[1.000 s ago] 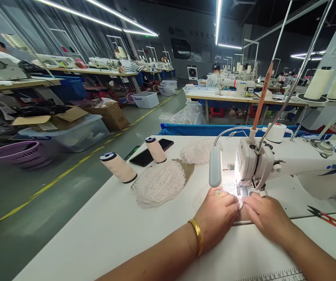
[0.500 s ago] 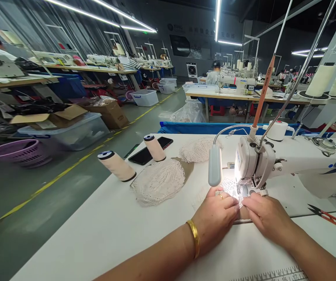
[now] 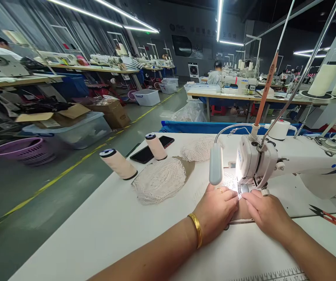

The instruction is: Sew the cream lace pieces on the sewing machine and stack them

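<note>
Under the lit needle area of the sewing machine [image 3: 248, 160], a piece of white lace [image 3: 230, 180] lies with beige fabric [image 3: 243, 210] in front of it. My left hand [image 3: 217, 206], with a gold bangle at its wrist, presses the lace from the left, fingers together. From the right, my right hand [image 3: 269, 210] pinches the lace edge close to the presser foot. Both sets of fingertips nearly meet there and hide part of the lace. A grey lamp [image 3: 215, 166] hangs just above my left hand.
Left on the table are lace pieces [image 3: 160, 180], two thread cones [image 3: 118, 164] and a black phone [image 3: 144, 155]. Red-handled thread snips [image 3: 332, 219] lie at the right, above a printed ruler [image 3: 291, 273]. A purple basket [image 3: 24, 151] stands on the floor.
Both hands have edged slightly toward the needle, and less lace shows between them. More beige fabric is visible in front. The view has shifted a little.
</note>
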`<state>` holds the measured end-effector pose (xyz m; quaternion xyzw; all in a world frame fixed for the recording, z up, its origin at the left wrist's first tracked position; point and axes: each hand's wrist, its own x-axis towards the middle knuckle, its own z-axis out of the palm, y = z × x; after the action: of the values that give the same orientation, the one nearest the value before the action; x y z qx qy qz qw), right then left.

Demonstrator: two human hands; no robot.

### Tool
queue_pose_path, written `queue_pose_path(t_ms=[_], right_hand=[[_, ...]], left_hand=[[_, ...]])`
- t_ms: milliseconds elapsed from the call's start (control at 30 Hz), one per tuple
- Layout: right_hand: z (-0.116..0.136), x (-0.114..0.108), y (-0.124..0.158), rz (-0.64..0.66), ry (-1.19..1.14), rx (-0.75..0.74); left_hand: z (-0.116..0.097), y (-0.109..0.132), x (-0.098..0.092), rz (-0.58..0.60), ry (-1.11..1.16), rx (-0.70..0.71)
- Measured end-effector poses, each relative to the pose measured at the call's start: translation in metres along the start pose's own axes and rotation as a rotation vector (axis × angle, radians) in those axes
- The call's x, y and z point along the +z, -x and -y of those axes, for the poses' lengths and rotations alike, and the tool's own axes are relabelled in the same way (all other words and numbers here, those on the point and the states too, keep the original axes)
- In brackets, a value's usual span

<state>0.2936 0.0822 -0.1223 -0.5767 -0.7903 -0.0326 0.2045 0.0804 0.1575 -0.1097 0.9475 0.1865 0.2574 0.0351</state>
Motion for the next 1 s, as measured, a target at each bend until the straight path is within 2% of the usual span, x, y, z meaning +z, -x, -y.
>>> queue_pose_path(t_ms=[333,467,567,667,800,1000], right_hand=[[-0.003,0.005,-0.001,0.004,0.027,0.035],[-0.002,0.004,-0.001,-0.016,0.018,0.020],[0.002,0.005,0.001,-0.036,-0.048,-0.034],[0.006,0.003,0.001,0.024,-0.134,-0.093],[0.012,-0.001,-0.002,0.145,-0.171,-0.081],[0.012,-0.003,-0.003,0.167,-0.121,-0.100]], left_hand=[[0.004,-0.003,0.004,0.036,0.008,-0.044],[0.006,-0.003,0.004,0.054,0.044,-0.059],[0.009,-0.005,-0.002,0.084,0.085,-0.101],[0.013,-0.006,-0.013,0.120,0.092,-0.178],[0.019,-0.007,-0.025,0.201,0.042,-0.269],[0.025,-0.001,-0.027,0.197,0.100,-0.314]])
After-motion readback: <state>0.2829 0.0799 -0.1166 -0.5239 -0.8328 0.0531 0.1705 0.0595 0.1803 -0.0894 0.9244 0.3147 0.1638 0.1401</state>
